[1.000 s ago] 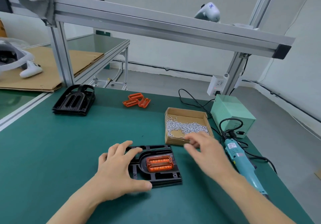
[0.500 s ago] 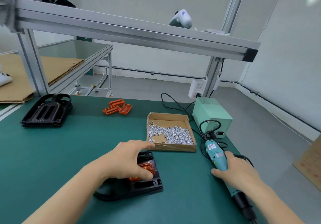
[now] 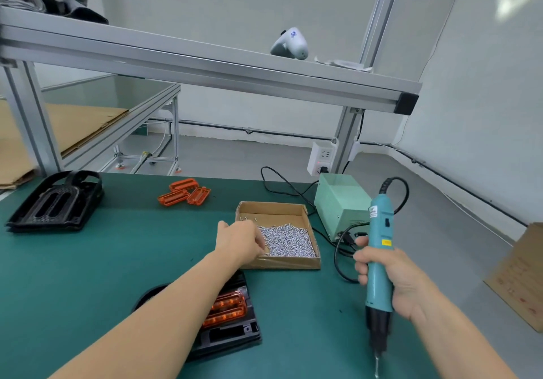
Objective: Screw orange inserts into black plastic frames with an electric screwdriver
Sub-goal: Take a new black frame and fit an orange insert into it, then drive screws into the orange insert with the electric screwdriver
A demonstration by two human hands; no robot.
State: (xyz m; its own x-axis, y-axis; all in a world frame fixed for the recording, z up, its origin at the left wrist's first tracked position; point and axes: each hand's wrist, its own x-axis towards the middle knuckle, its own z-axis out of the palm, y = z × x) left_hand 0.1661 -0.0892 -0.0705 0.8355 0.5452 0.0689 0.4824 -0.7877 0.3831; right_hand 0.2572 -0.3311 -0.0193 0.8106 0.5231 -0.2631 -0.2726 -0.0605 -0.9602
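Note:
A black plastic frame [image 3: 232,336] lies on the green mat near me with an orange insert [image 3: 227,308] seated in it; my left forearm hides part of both. My left hand [image 3: 239,242] reaches into the cardboard box [image 3: 282,262] of small silver screws [image 3: 289,240], fingers curled down onto the pile; a pinched screw cannot be made out. My right hand [image 3: 393,278] grips the teal electric screwdriver [image 3: 379,249] upright above the mat, bit pointing down, to the right of the frame.
A stack of black frames [image 3: 55,202] sits far left, and three loose orange inserts [image 3: 185,195] lie at the back. A green power unit [image 3: 340,202] with black cables stands behind the screw box. An aluminium bar [image 3: 205,67] crosses overhead.
My left hand left the frame and moved up into the screw box. My right hand lifted the screwdriver off the mat and turned it upright.

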